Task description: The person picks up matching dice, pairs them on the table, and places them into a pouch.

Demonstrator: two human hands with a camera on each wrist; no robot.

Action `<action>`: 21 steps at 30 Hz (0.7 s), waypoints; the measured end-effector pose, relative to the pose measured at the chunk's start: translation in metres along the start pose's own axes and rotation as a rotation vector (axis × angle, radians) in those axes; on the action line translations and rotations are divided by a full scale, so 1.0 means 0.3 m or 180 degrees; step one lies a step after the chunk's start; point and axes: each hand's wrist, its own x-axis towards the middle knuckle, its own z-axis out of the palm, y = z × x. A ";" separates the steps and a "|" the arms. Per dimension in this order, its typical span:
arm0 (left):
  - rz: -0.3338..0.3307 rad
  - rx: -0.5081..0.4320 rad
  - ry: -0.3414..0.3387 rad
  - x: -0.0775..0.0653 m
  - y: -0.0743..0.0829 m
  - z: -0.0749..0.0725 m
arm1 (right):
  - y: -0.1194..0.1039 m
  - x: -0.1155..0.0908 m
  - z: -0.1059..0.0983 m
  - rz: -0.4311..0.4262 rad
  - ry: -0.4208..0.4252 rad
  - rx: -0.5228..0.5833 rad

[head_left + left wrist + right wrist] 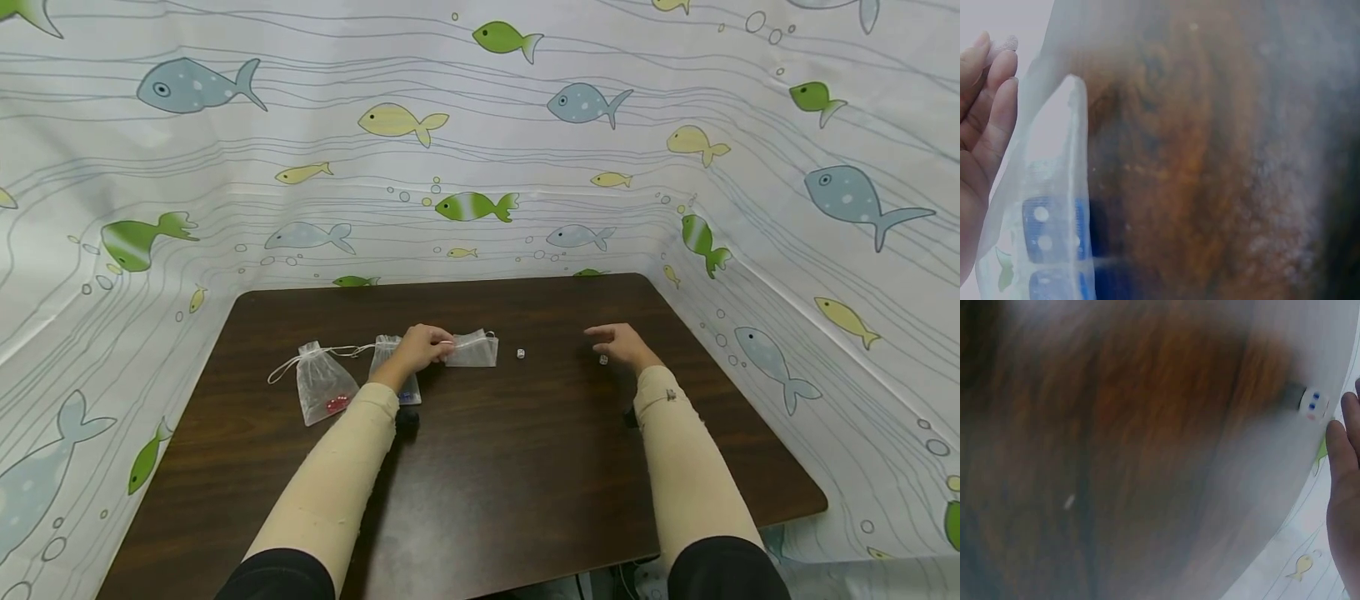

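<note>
My left hand (422, 348) pinches the near end of a small sheer drawstring pouch (474, 350) lying on its side; a bit of mesh shows at the fingertips (1004, 62) in the left wrist view. Under that wrist lies a second sheer pouch (411, 395) with blue dice (1054, 228) inside. Further left, a third pouch (321, 383) holds red dice (337, 404). My right hand (622, 343) hovers, fingers extended, by a white die (603, 360), which has blue pips in the right wrist view. Another white die (521, 353) sits between the hands.
Everything lies on a dark brown wooden table (510, 475). White drawstrings (281, 371) trail from the left pouch. A fish-print curtain (480, 150) encloses the table's back and sides.
</note>
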 end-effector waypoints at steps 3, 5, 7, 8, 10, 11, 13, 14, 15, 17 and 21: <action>0.0008 0.0001 0.0011 0.002 -0.001 -0.002 | 0.014 -0.013 -0.007 0.0108 -0.0182 0.0151; 0.0013 -0.0005 0.0017 0.001 0.001 -0.003 | 0.020 -0.019 -0.005 0.0178 -0.0282 0.0238; 0.0007 -0.0010 0.0012 0.000 0.003 -0.003 | 0.025 -0.023 0.000 0.0228 -0.0362 0.0275; -0.0003 -0.0017 0.0002 -0.001 0.005 -0.004 | 0.029 -0.024 0.004 0.0248 -0.0372 0.0274; -0.0031 -0.0032 -0.0023 -0.003 0.008 -0.003 | 0.033 -0.028 0.010 0.0228 -0.0364 0.0201; -0.0043 -0.0042 -0.0033 -0.003 0.009 -0.002 | 0.035 -0.029 0.014 0.0216 -0.0352 0.0164; -0.0049 -0.0039 -0.0039 -0.004 0.008 -0.001 | 0.038 -0.032 0.018 0.0152 -0.0306 0.0063; -0.0053 -0.0043 -0.0034 -0.004 0.008 0.000 | 0.039 -0.033 0.020 0.0123 -0.0278 0.0031; -0.0050 -0.0039 -0.0028 -0.004 0.007 0.001 | 0.040 -0.033 0.021 0.0094 -0.0248 0.0003; -0.0027 -0.0039 -0.0014 -0.003 0.005 0.002 | 0.043 -0.034 0.023 0.0038 -0.0201 -0.0044; -0.0012 -0.0049 -0.0004 -0.002 0.004 0.002 | 0.046 -0.031 0.024 0.0016 -0.0131 -0.0074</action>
